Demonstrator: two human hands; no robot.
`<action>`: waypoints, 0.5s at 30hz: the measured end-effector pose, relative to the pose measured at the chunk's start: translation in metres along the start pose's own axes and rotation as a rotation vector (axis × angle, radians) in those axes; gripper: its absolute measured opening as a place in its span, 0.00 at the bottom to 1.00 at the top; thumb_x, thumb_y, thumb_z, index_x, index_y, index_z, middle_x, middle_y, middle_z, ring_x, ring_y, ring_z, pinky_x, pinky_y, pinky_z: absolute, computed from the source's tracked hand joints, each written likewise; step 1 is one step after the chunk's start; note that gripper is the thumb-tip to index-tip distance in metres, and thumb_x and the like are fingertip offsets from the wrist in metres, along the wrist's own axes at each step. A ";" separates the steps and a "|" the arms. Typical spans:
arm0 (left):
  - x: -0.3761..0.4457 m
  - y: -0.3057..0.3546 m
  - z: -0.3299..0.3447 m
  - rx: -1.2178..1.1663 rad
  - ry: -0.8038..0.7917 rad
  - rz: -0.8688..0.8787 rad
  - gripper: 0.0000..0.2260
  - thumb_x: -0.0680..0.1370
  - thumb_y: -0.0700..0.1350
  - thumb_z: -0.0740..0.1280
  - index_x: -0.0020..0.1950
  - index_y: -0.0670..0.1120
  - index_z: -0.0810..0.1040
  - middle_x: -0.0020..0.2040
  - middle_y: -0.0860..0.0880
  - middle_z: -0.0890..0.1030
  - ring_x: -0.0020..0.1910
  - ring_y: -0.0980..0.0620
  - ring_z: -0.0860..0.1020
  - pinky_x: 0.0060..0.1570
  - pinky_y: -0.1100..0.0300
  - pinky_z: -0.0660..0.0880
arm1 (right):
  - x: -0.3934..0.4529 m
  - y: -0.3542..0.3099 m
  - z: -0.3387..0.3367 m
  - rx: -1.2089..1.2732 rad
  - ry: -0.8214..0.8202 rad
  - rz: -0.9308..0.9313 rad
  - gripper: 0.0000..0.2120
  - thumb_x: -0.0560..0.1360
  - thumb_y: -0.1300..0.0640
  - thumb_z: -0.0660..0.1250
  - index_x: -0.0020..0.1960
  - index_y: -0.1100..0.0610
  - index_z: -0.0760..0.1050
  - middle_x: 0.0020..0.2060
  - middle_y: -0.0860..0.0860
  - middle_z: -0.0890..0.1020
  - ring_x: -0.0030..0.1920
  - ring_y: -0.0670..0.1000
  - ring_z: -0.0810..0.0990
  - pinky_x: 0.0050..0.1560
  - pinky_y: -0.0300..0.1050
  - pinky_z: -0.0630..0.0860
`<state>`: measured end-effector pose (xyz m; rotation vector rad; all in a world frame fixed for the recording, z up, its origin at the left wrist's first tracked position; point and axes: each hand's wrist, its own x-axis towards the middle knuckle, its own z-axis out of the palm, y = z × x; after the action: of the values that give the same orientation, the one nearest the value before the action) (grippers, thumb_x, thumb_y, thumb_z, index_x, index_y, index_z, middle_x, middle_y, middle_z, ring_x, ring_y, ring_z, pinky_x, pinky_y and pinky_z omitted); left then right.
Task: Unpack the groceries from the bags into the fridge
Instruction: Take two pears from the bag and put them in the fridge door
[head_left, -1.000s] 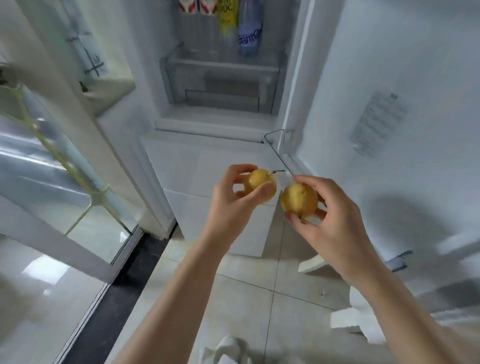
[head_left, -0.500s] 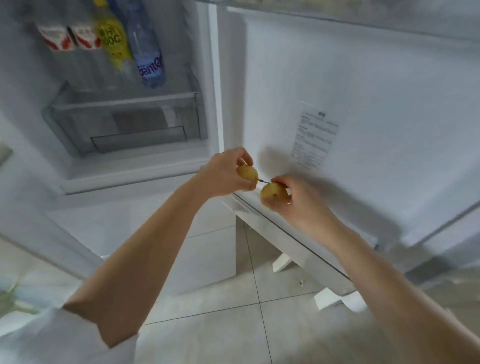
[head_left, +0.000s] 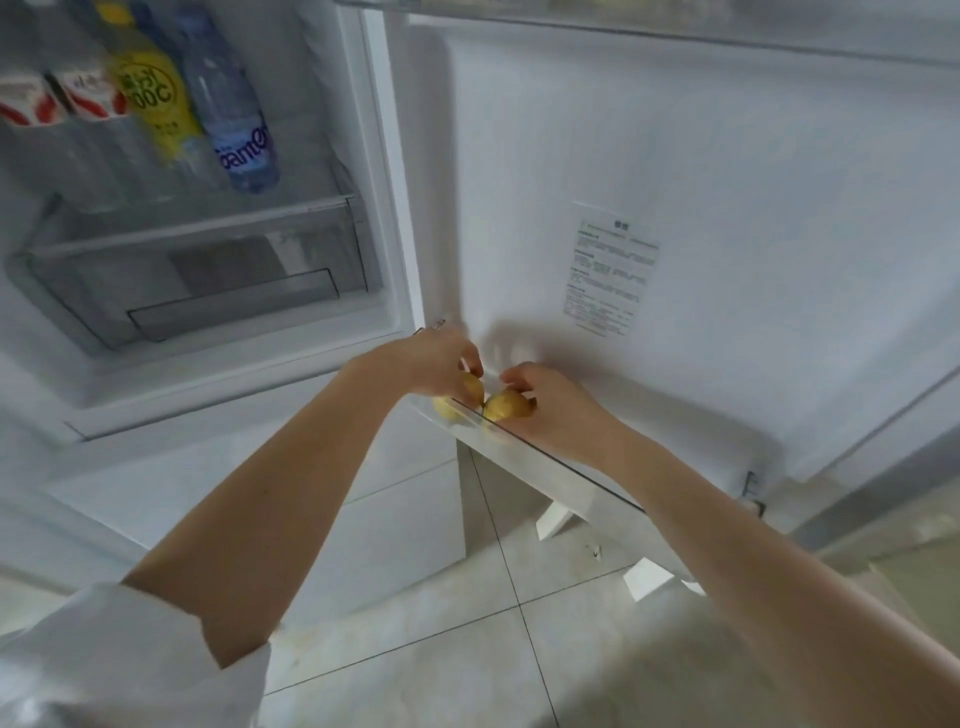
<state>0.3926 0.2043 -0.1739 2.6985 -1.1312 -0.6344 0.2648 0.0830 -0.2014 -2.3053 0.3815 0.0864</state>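
Observation:
Two small yellow fruits are in my hands at the bottom shelf of the open fridge door. My left hand grips one yellow fruit just over the shelf's clear rim. My right hand holds the other yellow fruit right beside it, the two fruits nearly touching. Through the clear shelf front a yellow shape shows below my left hand; whether it is another fruit or a reflection I cannot tell.
The fridge interior on the left has a clear drawer. Above it stand two red-and-white cartons, a yellow bottle and a blue-labelled water bottle. A paper label sticks on the door. Tiled floor lies below.
Both hands moved forward and down with the fruits, from in front of the door to its bottom shelf. The view tilted up and closer to the fridge.

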 end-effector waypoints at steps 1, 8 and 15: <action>-0.001 0.000 -0.001 0.001 -0.004 0.003 0.21 0.71 0.52 0.74 0.63 0.52 0.77 0.61 0.51 0.77 0.60 0.49 0.74 0.61 0.54 0.72 | -0.001 0.001 0.000 0.005 0.008 -0.008 0.27 0.71 0.48 0.70 0.67 0.53 0.69 0.58 0.47 0.76 0.57 0.48 0.76 0.55 0.37 0.69; -0.021 0.006 -0.007 -0.101 0.152 0.004 0.20 0.75 0.51 0.71 0.65 0.49 0.76 0.58 0.52 0.79 0.57 0.52 0.76 0.55 0.61 0.71 | -0.016 -0.006 -0.011 0.053 0.078 -0.078 0.26 0.73 0.54 0.70 0.68 0.57 0.69 0.64 0.50 0.75 0.64 0.49 0.74 0.64 0.44 0.70; -0.066 0.036 0.006 -0.348 0.496 0.063 0.10 0.77 0.45 0.67 0.58 0.52 0.78 0.47 0.57 0.82 0.47 0.58 0.80 0.51 0.56 0.79 | -0.062 -0.013 -0.021 0.187 0.216 -0.156 0.17 0.75 0.54 0.68 0.63 0.51 0.73 0.61 0.46 0.77 0.61 0.45 0.75 0.61 0.42 0.72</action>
<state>0.3254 0.2252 -0.1474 2.3224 -0.8746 -0.1169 0.2086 0.0914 -0.1669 -2.1550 0.3031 -0.2665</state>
